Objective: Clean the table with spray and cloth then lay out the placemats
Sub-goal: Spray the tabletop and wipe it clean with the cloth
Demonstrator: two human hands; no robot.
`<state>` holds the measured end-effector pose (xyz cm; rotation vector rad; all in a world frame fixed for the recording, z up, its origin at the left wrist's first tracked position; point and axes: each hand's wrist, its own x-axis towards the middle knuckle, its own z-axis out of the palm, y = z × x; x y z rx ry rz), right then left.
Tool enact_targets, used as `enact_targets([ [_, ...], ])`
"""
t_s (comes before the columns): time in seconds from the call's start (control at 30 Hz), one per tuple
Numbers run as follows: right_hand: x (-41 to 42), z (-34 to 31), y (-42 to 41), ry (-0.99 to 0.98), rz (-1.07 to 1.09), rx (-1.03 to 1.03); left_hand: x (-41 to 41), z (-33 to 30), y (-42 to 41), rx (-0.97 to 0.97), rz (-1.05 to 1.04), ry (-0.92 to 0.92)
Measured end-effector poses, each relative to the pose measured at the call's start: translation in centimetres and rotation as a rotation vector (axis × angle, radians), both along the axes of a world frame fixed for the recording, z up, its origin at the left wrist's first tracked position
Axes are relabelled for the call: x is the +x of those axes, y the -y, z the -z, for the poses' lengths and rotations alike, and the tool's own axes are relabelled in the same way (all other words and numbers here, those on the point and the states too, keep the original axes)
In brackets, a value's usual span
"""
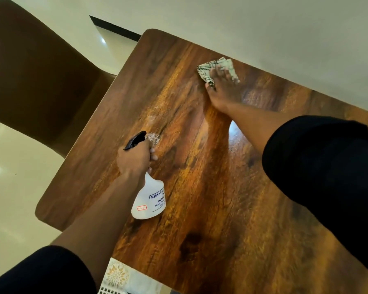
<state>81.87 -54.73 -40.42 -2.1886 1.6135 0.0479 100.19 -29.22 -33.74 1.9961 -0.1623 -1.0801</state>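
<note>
Wood-grain laminate covered the counter (200, 187), and a patch of white spray droplets (154, 137) lay on it just ahead of the spray bottle's nozzle. The left hand (134, 158) was curled round the neck of the spray bottle (149, 198), which was tilted with its nozzle toward the counter. The right hand (223, 85) lay flat with fingers spread, pressing a folded checked cloth (212, 67) onto the counter near the far edge, well apart from the wet patch. The step in hand appeared to be wiping. To do it well, the cloth would best be drawn back through the droplets in overlapping strokes along the grain, with even palm pressure, before the liquid dried. A patterned placemat (117, 274) showed at the near edge; it looked not yet laid out. A brown chair (40, 81) stood beside the counter's left side.
</note>
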Motion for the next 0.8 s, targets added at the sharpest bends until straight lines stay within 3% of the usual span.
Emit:
enact_targets([
  [0.2, 4.9, -0.4, -1.7, 0.011, 0.086, -0.021, 1.5, 0.6, -0.3, -0.043, -0.005, 0.017],
  [0.43, 13.1, 0.2, -11.2, 0.015, -0.454, 0.000, 1.9, 1.2, -1.4, 0.057, -0.077, 0.029],
  [0.57, 12.2, 0.5, -12.5, 0.119, -0.590, 0.041, 1.7, 1.0, -2.1, 0.073, -0.103, 0.024],
  [0.67, 9.3, 0.2, -10.1, 0.106, -0.503, 0.015, 1.8, 0.9, -2.3, 0.066, -0.078, 0.027],
  [0.8, 4.5, 0.1, -5.2, 0.069, -0.077, -0.033, 2.0, 1.0, -2.7, 0.077, -0.071, 0.032],
])
